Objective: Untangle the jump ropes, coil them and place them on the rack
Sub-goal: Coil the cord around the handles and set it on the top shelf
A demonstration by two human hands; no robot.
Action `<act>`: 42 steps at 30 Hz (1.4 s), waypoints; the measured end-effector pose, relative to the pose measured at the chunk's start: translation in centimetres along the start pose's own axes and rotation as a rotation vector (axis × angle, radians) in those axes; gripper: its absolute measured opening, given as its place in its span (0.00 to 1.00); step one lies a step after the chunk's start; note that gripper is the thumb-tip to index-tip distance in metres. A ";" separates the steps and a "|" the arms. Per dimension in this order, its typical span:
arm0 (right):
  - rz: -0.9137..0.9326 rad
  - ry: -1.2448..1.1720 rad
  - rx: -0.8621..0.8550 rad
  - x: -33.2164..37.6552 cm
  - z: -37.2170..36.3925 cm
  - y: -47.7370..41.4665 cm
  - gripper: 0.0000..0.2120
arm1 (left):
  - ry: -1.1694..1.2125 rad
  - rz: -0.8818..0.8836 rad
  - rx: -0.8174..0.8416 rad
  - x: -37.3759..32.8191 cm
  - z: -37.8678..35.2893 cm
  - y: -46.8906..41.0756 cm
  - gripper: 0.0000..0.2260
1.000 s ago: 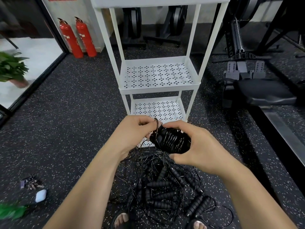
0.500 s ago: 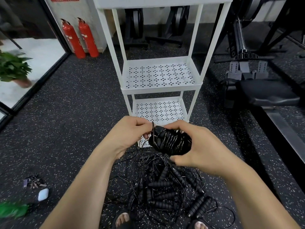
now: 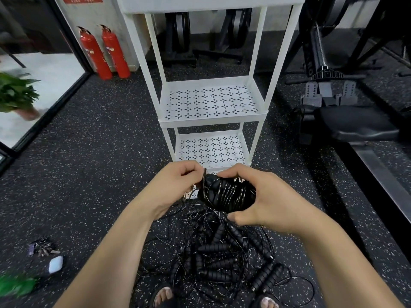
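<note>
One coiled jump rope (image 3: 226, 193) is held above the floor, in front of the white rack (image 3: 211, 116). It is clasped by the right hand (image 3: 264, 203), while its cord end is pinched by the left hand (image 3: 178, 185). The thin cord is judged light, springy and slippery; the ribbed handles offer the firmest hold. Its long axis lies roughly left to right. A tangled pile (image 3: 222, 258) lies on the floor below.

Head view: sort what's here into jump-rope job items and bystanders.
Job:
wrapped rope bundle, held by left hand and right hand
tangled rope pile on the floor
white rack

Bystanders:
fire extinguishers
potted plant
keys
white earbud case
rowing machine
</note>
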State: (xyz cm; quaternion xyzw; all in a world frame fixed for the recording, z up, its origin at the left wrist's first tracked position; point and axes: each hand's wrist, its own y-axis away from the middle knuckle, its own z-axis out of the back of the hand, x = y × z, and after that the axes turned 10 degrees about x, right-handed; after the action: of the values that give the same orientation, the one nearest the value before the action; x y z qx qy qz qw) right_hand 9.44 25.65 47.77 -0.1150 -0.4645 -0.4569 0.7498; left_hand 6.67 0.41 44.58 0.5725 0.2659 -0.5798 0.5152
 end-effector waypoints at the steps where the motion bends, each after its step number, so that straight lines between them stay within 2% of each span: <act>1: 0.000 -0.006 -0.001 0.0 0.0 0.0 0.35 | 0.058 0.006 0.014 0.0 0.1 0.1 0.10; 7: 0.034 -0.113 -0.023 0.3 0.2 0.4 0.33 | 0.393 0.027 0.083 -0.2 0.4 0.0 0.04; 9: 0.045 -0.153 -0.020 0.5 0.5 0.7 0.33 | 0.450 -0.002 0.079 -0.3 0.3 0.0 0.05; 13: 0.048 -0.202 0.023 0.6 1.1 1.2 0.34 | 0.460 -0.109 0.038 -0.8 -0.5 0.1 0.09; 16: 0.038 -0.186 0.020 0.8 0.5 1.2 0.33 | 0.356 -0.146 0.038 -1.3 -0.6 0.4 0.13; 18: 0.037 -0.184 -0.003 0.8 0.1 1.1 0.34 | 0.301 -0.144 0.051 -1.7 -0.4 0.4 0.12; 21: 0.046 -0.230 -0.010 1.0 0.3 1.3 0.34 | 0.350 -0.140 0.069 -2.0 0.0 0.8 0.08; 29: 0.078 -0.294 0.006 1.1 0.9 1.5 0.33 | 0.342 -0.084 0.084 -2.4 1.2 1.4 0.10; 36: 0.089 -0.270 0.030 1.5 0.9 1.7 0.32 | 0.354 -0.062 0.250 -2.5 2.1 1.8 0.12; 42: 0.125 -0.424 0.090 1.1 0.8 1.9 0.32 | 0.316 -0.098 0.372 -3.3 2.3 2.6 0.12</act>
State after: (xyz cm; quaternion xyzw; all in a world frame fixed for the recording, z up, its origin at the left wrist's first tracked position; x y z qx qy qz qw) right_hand 10.64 26.57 49.57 -0.2037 -0.6236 -0.3539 0.6666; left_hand 7.55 -1.54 48.86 0.7274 0.2591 -0.5464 0.3242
